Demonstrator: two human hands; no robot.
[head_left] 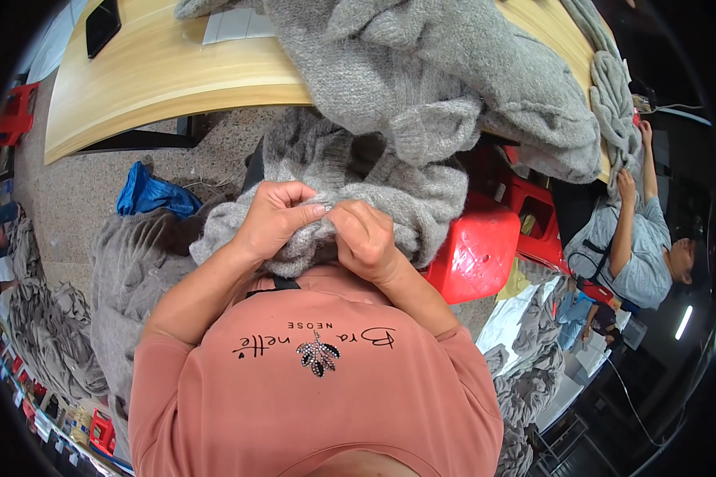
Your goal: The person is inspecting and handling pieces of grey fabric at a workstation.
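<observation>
A grey knitted garment [422, 208] lies bunched over my lap, just below the table's edge. My left hand [282, 219] pinches its fuzzy knit between thumb and bent fingers. Close beside it, almost touching, my right hand [364, 237] grips the same fabric with curled fingers. Whether a small tool or thread sits between the fingertips is too small to tell. More grey knitwear [453, 71] is heaped on the table above my hands, with a ribbed cuff hanging over the edge.
A pale wooden table [215, 75] carries a black phone [102, 28] at its far left. A red stool [479, 246] stands at my right, a blue bag [155, 191] on the floor at left. Grey garment piles [135, 270] flank me. A co-worker [640, 246] handles knitwear at right.
</observation>
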